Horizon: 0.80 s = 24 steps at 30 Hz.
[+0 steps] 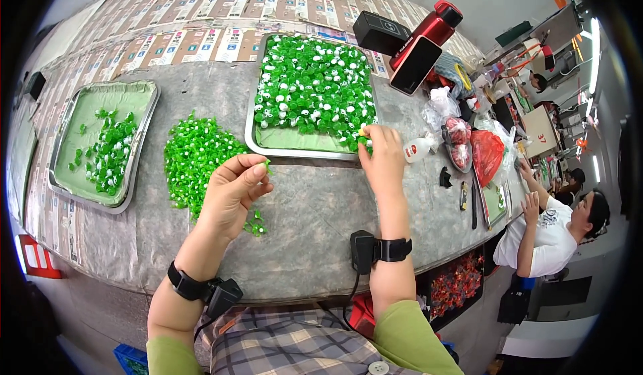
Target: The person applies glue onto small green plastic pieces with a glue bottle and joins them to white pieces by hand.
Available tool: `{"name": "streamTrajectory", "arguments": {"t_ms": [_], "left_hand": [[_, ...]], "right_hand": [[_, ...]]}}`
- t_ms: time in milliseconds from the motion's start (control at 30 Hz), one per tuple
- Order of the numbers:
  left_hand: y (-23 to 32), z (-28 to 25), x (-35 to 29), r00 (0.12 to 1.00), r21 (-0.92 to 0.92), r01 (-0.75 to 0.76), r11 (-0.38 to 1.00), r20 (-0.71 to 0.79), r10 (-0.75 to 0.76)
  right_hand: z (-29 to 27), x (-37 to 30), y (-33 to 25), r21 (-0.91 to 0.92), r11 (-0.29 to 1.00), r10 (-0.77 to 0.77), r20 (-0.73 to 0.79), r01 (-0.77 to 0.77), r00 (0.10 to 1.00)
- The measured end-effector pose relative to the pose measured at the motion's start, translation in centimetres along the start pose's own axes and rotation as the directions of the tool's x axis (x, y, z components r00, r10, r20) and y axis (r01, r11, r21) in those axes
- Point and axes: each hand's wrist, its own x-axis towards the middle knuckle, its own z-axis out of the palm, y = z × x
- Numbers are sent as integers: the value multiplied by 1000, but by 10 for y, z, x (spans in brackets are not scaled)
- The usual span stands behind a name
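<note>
My left hand (pixel 234 191) is closed in a pinch, with a small green plastic piece (pixel 268 165) showing at its fingertips. Below and beside it lies a loose heap of small bright green pieces (pixel 197 160), with a few strays (pixel 254 224) near the wrist. My right hand (pixel 383 157) bends over the near right corner of a metal tray (pixel 301 148) lined in green. Many green pieces with white, eye-like balls (pixel 315 83) fill most of that tray. The right fingertips are closed among these pieces, a bit of yellow showing there; what they hold is unclear.
A second metal tray (pixel 59 164) at left holds fewer green-and-white pieces. Right of the big tray stand a phone (pixel 416 65), a red flask (pixel 435 26), a black box (pixel 380 32) and a small white bottle (pixel 418 148). Bags (pixel 487 155) clutter the right; another person (pixel 552 234) sits beyond.
</note>
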Motion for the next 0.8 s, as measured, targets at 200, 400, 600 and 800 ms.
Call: {"name": "streamTrajectory", "arguments": {"t_ms": [200,400,600,800], "left_hand": [[1,2,-3,1000,12,5,1000,6,-5],[1,1,-3,997,26,30,999,70,-32],[0,4,-4,992,14,46,999,119,-48],[0,4,-7,986,-22,55,998,157,-51]], "right_hand": [[8,1,2,-65,998,-10,23,12,1000],[-16,-1,-39,827,402,217,332,-394,918],[-21,-7,-83,828,-102,-116,540,-551,834],[-16,-12,-89,800,-159,-113,568,-579,815]]}}
